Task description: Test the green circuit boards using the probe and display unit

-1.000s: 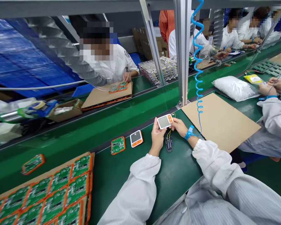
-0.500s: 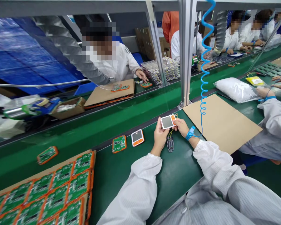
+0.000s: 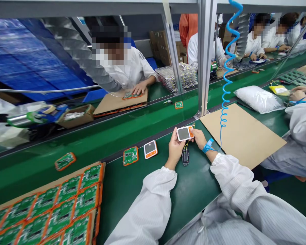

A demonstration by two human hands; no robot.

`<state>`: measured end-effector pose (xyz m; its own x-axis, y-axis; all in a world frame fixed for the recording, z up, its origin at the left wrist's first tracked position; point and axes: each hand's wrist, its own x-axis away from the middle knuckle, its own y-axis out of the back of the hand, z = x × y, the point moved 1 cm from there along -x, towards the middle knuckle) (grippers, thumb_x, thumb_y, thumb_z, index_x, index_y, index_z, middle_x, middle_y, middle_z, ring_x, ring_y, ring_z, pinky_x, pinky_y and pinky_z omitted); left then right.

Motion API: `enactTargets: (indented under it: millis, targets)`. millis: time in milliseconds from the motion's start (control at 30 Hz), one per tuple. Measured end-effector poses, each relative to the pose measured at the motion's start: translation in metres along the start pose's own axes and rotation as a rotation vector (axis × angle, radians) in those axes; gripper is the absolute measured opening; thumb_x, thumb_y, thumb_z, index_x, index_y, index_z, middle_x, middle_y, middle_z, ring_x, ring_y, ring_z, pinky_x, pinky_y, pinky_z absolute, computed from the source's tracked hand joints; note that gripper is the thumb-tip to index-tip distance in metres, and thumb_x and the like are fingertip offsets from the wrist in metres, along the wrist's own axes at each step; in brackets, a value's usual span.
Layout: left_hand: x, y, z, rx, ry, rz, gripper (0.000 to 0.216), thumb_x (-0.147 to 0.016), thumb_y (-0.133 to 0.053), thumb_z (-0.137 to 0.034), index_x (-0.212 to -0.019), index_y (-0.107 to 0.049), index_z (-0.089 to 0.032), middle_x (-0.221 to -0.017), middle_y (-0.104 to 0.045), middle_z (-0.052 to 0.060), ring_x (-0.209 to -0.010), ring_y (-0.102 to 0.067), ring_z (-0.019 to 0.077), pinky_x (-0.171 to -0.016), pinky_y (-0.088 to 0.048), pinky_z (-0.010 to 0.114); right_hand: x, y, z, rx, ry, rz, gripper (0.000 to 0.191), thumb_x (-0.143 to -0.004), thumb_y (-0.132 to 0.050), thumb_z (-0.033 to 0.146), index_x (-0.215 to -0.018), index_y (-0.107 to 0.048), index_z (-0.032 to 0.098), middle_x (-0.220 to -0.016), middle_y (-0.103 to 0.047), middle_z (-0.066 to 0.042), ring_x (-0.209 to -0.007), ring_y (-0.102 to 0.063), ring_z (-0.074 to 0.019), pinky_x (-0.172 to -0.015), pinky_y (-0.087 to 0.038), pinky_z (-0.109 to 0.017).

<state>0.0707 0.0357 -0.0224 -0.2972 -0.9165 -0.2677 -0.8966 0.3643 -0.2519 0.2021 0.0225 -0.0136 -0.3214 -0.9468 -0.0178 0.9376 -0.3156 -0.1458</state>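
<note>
Between both hands I hold a small white-and-orange electronic device (image 3: 184,133) with a grey screen facing up. My left hand (image 3: 175,147) grips its left end, fingers closed round the edge. My right hand (image 3: 199,139) pinches the right end by the orange buttons, a blue wrist strap (image 3: 208,145) behind it. Thin yellow wires run from the device down to a black battery holder (image 3: 185,158) lying on the green bench. To the left lie a second white-and-orange device (image 3: 150,149) and an orange-edged green circuit board (image 3: 130,156).
Orange-edged circuit boards are stacked on cardboard (image 3: 63,200) at lower left. A green conveyor belt (image 3: 142,119) carries a few boards. A cardboard sheet (image 3: 242,136) lies right, under a coiled blue cord (image 3: 228,68). A metal post (image 3: 204,61) stands ahead. Co-workers sit opposite and at right.
A board on the belt at left has shifted right. The co-worker opposite has released a board onto the belt and reached back to the cardboard. My hands keep hold of the device, nearly still.
</note>
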Motion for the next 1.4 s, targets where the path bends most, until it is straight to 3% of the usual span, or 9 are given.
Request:
enactTargets:
  millis: [233,400,533,700,833,967,1133,1300,1400]
  targets:
    - [0.002,-0.003,-0.002,0.065,0.073,-0.015,0.087,-0.069,-0.074,-0.022,-0.146,-0.032,-0.021,-0.147,-0.04,0.013,-0.13,-0.045,0.0249,-0.105,-0.04,0.031,0.001,0.001,0.001,0.106,0.001,-0.069,0.046,-0.083,-0.048,0.054,-0.054,-0.052,0.018,-0.046,-0.049,0.0,-0.043,-0.04,-0.0107,-0.042,-0.031,-0.025]
    - [-0.003,0.005,-0.002,0.203,0.165,-0.084,0.087,-0.064,-0.067,-0.01,-0.144,-0.036,-0.026,-0.146,-0.043,0.009,-0.122,-0.053,0.0228,-0.089,-0.049,0.025,0.001,0.012,0.005,0.503,0.433,-0.279,0.034,-0.09,-0.04,0.041,-0.095,-0.063,0.017,-0.092,-0.06,-0.009,-0.088,-0.054,-0.0202,-0.08,-0.044,-0.033]
    - [-0.004,0.007,-0.004,0.332,0.215,-0.137,0.073,-0.068,-0.063,-0.013,-0.138,-0.044,-0.024,-0.13,-0.057,0.009,-0.094,-0.064,0.0156,-0.069,-0.05,0.02,-0.006,0.018,0.0,0.777,0.491,-0.235,0.027,-0.087,-0.049,0.031,-0.107,-0.065,0.02,-0.118,-0.055,-0.012,-0.113,-0.045,-0.0262,-0.098,-0.033,-0.043]
    - [-0.009,0.01,-0.005,0.518,0.296,-0.237,0.057,-0.076,-0.061,-0.015,-0.132,-0.049,-0.019,-0.109,-0.066,0.008,-0.084,-0.064,0.0125,-0.076,-0.052,0.024,-0.012,0.017,-0.007,0.72,0.446,0.06,0.022,-0.089,-0.046,0.029,-0.09,-0.066,0.019,-0.087,-0.062,-0.008,-0.087,-0.055,-0.0216,-0.084,-0.041,-0.036]
    - [-0.014,0.017,-0.006,0.611,0.348,-0.277,0.047,-0.079,-0.057,-0.012,-0.125,-0.054,-0.018,-0.098,-0.067,0.005,-0.068,-0.06,0.0066,-0.065,-0.05,0.018,-0.01,0.018,-0.004,0.576,0.429,-0.009,0.022,-0.088,-0.046,0.032,-0.09,-0.064,0.019,-0.086,-0.062,-0.007,-0.079,-0.055,-0.0194,-0.077,-0.044,-0.033]
    - [-0.008,0.013,-0.008,0.649,0.431,-0.187,0.044,-0.078,-0.059,-0.011,-0.122,-0.056,-0.016,-0.095,-0.067,0.006,-0.066,-0.06,0.0067,-0.062,-0.05,0.018,-0.004,0.015,0.0,0.511,0.448,-0.013,0.029,-0.085,-0.051,0.039,-0.102,-0.062,0.018,-0.087,-0.061,-0.007,-0.074,-0.053,-0.0176,-0.073,-0.045,-0.032]
    - [0.003,-0.001,-0.015,0.77,0.452,-0.178,0.033,-0.079,-0.059,-0.007,-0.111,-0.061,-0.012,-0.091,-0.067,0.007,-0.068,-0.062,0.0086,-0.063,-0.051,0.019,-0.003,0.011,-0.003,0.617,0.485,0.052,0.029,-0.084,-0.047,0.039,-0.085,-0.066,0.018,-0.074,-0.057,-0.005,-0.069,-0.053,-0.0179,-0.066,-0.043,-0.031]
    - [0.028,0.004,-0.051,0.782,0.314,-0.275,0.028,-0.075,-0.064,-0.008,-0.102,-0.062,-0.014,-0.094,-0.067,0.006,-0.076,-0.065,0.011,-0.072,-0.053,0.022,-0.009,0.016,-0.01,0.707,0.437,0.045,0.042,-0.08,-0.048,0.054,-0.077,-0.067,0.016,-0.075,-0.063,-0.009,-0.071,-0.057,-0.0207,-0.069,-0.045,-0.034]
    - [0.069,0.022,-0.094,0.499,0.225,-0.278,0.041,-0.07,-0.072,-0.013,-0.109,-0.061,-0.017,-0.106,-0.066,0.008,-0.085,-0.066,0.018,-0.073,-0.054,0.028,-0.013,0.021,-0.015,0.752,0.388,0.043,0.055,-0.078,-0.046,0.065,-0.08,-0.069,0.015,-0.08,-0.067,-0.012,-0.076,-0.06,-0.0236,-0.071,-0.046,-0.035]
